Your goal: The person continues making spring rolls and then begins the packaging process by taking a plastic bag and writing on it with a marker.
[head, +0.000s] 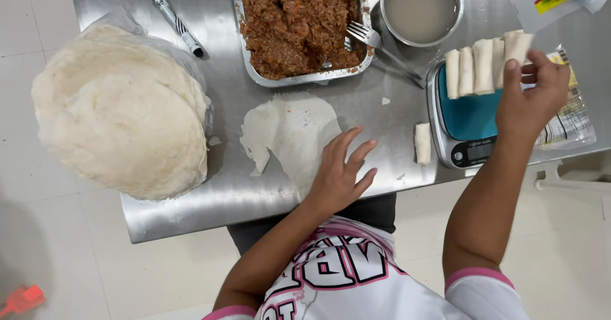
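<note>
The right hand [531, 97] is raised over the kitchen scale [468, 119], wrist bent, forearm running up from the lower right. Its thumb and fingertips pinch the end of a rolled wrapper [519, 46], the rightmost of a row of rolls [474, 69] lying side by side on the scale's blue platform. The held roll touches its neighbour and tilts slightly to the right. The other fingers curl loosely behind the pinch.

The left hand [337, 173] lies palm down on the steel table [191, 215], fingers spread and open, holding nothing. Its fingertips rest on the lower right edge of a flat wrapper sheet [289, 132], which is spread on the table and torn or folded along its left side. The left forearm comes up from the lower centre.

One separate roll [422, 143] lies on the table between the left hand and the scale, just beside the scale's left edge.

Above the sheet stands a foil tray [299, 24] of brown minced filling with a fork [372, 40] resting at its right side. A metal bowl [421, 8] of cloudy liquid stands just right of the tray. A stack of round wrappers [121, 110] sits at the table's left edge on clear plastic, with a black marker [173, 18] near it. Printed packets [566, 126] lie beneath and beyond the scale at the right.
</note>
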